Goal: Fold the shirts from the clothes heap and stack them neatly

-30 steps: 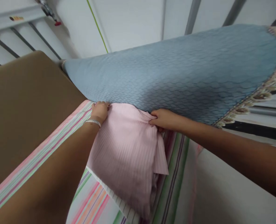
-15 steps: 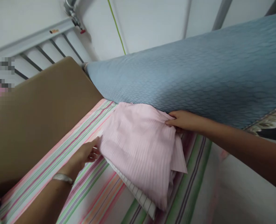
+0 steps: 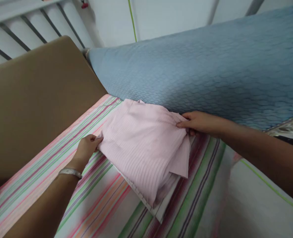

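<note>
Cloth [image 3: 136, 138], pink and ribbed, is lying mid-view on a striped sheet [image 3: 96, 201]; the left hand [image 3: 85, 148] is pinching its nine-o'clock corner, the right hand [image 3: 198, 122] gripping it at two. Uneven pulling could be skewing its layers.

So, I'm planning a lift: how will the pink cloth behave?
The pink cloth is probably floppy, given its soft creases. Its thin edges suggest it's light. Layers may slip, since a flap sticks out below the right hand.
</note>
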`<action>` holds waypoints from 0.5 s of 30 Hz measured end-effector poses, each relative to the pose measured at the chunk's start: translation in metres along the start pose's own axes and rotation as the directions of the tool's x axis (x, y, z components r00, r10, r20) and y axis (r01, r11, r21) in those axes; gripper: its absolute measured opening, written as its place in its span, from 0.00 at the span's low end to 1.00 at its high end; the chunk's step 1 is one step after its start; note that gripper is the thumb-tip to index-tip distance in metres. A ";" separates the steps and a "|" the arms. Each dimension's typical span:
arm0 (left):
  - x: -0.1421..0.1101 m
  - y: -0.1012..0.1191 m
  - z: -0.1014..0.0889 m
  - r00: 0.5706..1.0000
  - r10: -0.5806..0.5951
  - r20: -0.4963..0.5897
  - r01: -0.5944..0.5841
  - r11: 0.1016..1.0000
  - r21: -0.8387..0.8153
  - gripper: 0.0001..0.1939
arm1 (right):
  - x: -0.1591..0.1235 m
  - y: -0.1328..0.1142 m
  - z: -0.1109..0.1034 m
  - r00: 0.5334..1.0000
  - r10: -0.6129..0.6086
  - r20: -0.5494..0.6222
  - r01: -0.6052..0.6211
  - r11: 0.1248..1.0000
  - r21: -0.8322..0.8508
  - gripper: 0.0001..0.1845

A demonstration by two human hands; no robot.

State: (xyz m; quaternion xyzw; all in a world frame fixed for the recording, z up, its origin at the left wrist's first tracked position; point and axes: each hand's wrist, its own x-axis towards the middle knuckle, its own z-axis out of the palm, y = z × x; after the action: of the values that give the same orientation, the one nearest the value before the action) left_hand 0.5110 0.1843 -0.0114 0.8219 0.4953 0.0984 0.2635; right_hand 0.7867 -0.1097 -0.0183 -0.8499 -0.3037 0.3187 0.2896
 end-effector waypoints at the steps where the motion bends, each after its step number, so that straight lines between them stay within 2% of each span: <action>1: -0.004 0.000 0.002 0.998 0.021 -0.057 -0.018 0.998 0.053 0.14 | -0.002 0.002 -0.001 1.000 -0.009 -0.008 0.008 0.999 -0.052 0.12; 2: -0.009 0.003 0.003 0.987 0.081 -0.140 -0.065 0.991 0.119 0.16 | -0.006 0.003 -0.003 0.999 -0.019 -0.035 0.014 0.992 -0.126 0.13; 3: -0.017 0.008 0.003 0.956 0.185 -0.228 -0.142 0.971 0.193 0.18 | -0.014 0.002 -0.004 0.994 -0.039 -0.102 0.016 0.975 -0.220 0.15; 4: -0.025 0.015 0.004 0.901 0.319 -0.293 -0.245 0.933 0.263 0.20 | -0.023 -0.001 -0.005 0.975 -0.088 -0.202 0.019 0.947 -0.321 0.17; 5: -0.033 0.024 0.005 0.830 0.462 -0.313 -0.368 0.875 0.314 0.21 | -0.034 -0.007 -0.005 0.933 -0.174 -0.315 0.031 0.911 -0.412 0.19; 6: -0.041 0.035 0.007 0.754 0.590 -0.289 -0.495 0.799 0.340 0.20 | -0.046 -0.015 -0.003 0.864 -0.294 -0.408 0.068 0.872 -0.485 0.21; 7: -0.047 0.045 0.011 0.689 0.686 -0.233 -0.600 0.721 0.347 0.19 | -0.057 -0.025 0.002 0.780 -0.432 -0.452 0.143 0.827 -0.544 0.22; 8: -0.052 0.055 0.015 0.650 0.742 -0.161 -0.668 0.660 0.345 0.18 | -0.065 -0.037 0.008 0.694 -0.565 -0.446 0.249 0.770 -0.588 0.22; 9: -0.054 0.064 0.021 0.642 0.762 -0.084 -0.698 0.627 0.347 0.18 | -0.070 -0.048 0.015 0.623 -0.677 -0.391 0.367 0.695 -0.618 0.21; 10: -0.054 0.071 0.027 0.660 0.751 -0.012 -0.697 0.619 0.363 0.19 | -0.070 -0.057 0.024 0.573 -0.755 -0.319 0.460 0.619 -0.637 0.20; 11: -0.052 0.075 0.034 0.695 0.717 0.047 -0.674 0.628 0.389 0.21 | -0.067 -0.063 0.033 0.545 -0.798 -0.257 0.511 0.559 -0.653 0.20; 12: -0.049 0.078 0.041 0.737 0.670 0.092 -0.639 0.645 0.418 0.23 | -0.059 -0.065 0.043 0.545 -0.811 -0.210 0.523 0.526 -0.671 0.21; 13: -0.046 0.078 0.047 0.772 0.622 0.129 -0.607 0.662 0.439 0.25 | -0.050 -0.064 0.051 0.574 -0.798 -0.186 0.505 0.523 -0.687 0.23; 15: -0.040 0.073 0.058 0.806 0.563 0.182 -0.577 0.680 0.452 0.28 | -0.029 -0.051 0.065 0.673 -0.720 -0.171 0.435 0.572 -0.695 0.28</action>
State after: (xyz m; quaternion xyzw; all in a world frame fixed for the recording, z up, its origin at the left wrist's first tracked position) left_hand 0.5712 0.1034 -0.0173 0.9749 0.2195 0.0359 0.0111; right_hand 0.7055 -0.0773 -0.0140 -0.7902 -0.5828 -0.1109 0.1539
